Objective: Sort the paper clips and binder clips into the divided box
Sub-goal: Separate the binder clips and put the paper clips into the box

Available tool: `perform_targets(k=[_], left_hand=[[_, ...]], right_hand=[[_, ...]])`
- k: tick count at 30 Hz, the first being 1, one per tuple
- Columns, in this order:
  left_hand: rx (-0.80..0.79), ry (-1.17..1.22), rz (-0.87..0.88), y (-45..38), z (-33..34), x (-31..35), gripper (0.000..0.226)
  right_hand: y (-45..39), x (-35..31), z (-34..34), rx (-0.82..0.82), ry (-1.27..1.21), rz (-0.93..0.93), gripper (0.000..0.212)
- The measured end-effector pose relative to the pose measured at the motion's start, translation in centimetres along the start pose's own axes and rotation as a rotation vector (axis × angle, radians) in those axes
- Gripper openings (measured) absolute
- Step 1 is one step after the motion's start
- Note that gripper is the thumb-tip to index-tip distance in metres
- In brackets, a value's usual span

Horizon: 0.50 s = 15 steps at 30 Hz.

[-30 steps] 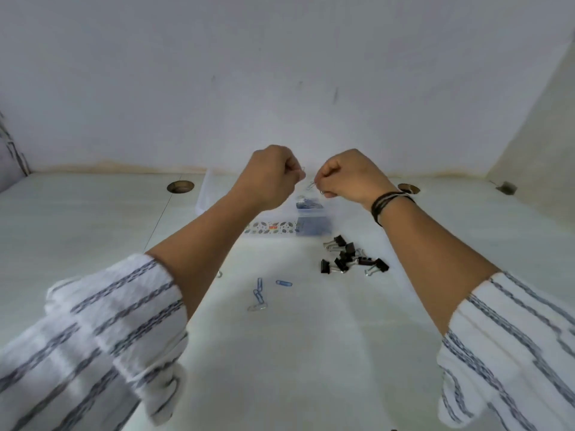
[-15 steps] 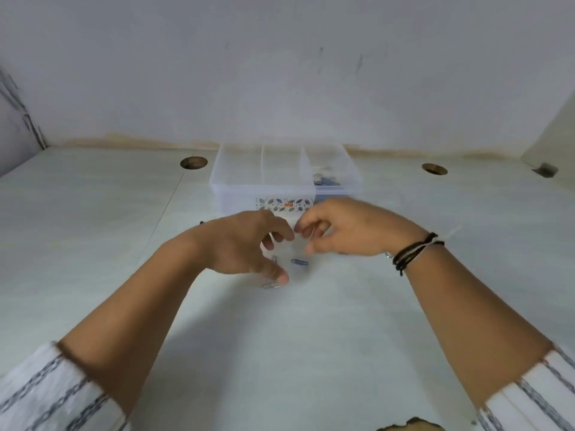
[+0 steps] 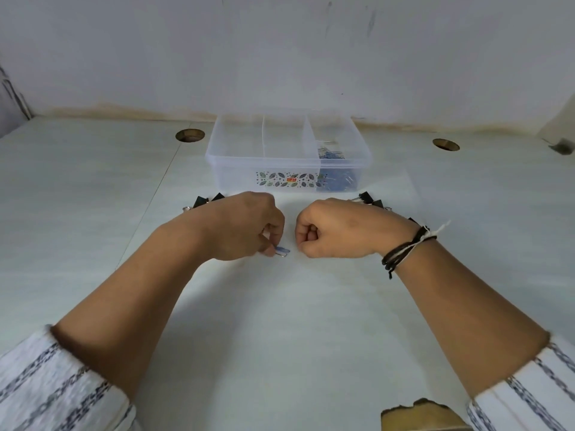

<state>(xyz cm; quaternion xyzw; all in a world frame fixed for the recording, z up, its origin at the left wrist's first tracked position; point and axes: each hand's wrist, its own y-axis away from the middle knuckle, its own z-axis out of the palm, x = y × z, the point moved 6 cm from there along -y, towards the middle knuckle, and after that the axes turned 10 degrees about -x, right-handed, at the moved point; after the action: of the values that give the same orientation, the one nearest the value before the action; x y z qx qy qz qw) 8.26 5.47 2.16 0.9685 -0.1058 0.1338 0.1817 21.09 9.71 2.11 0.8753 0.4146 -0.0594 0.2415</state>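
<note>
Your left hand (image 3: pixel 245 227) sits just left of the frame's centre, fingers curled in, with thumb and forefinger pinching a blue paper clip (image 3: pixel 281 251) low against the white tabletop (image 3: pixel 280 337); whether the clip still touches the surface you cannot tell. Your right hand (image 3: pixel 336 228) is just beside it, a narrow gap apart, balled into a fist; nothing shows in its grip, and what lies inside cannot be told. A black and white cord bracelet (image 3: pixel 407 248) wraps that wrist.

Black binder clips peek out behind both hands: a few past your left wrist (image 3: pixel 207 201) and a few more past your right hand (image 3: pixel 370 200), mostly hidden by your arms.

Above the hands, in the upper middle of the frame, stands the clear divided box (image 3: pixel 289 164) with three compartments. The rightmost one holds a heap of blue paper clips (image 3: pixel 334 178); the left and middle ones look bare. A leaf-patterned label (image 3: pixel 287 179) runs along its near wall.

Two round holes are cut into the tabletop, one left of the box (image 3: pixel 189 135) and one toward the right edge (image 3: pixel 446 144). Striped white sleeves (image 3: pixel 46 390) fill both lower corners.
</note>
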Motion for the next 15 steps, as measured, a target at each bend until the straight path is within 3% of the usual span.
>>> perform_targets(k=[4,8,15], left_hand=[[0.001,-0.067,0.013,0.0,0.1,0.2,0.01],[0.04,-0.062,0.043,0.3,-0.2,0.6,0.015],[0.087,0.243,0.068,0.7,-0.6,-1.5,0.015]], right_hand=[[0.4,-0.5,0.3,-0.035,0.049,0.006,0.011],[0.5,-0.8,0.2,0.056,0.049,-0.055,0.01],[-0.2,-0.6,0.2,0.159,-0.246,-0.103,0.017]])
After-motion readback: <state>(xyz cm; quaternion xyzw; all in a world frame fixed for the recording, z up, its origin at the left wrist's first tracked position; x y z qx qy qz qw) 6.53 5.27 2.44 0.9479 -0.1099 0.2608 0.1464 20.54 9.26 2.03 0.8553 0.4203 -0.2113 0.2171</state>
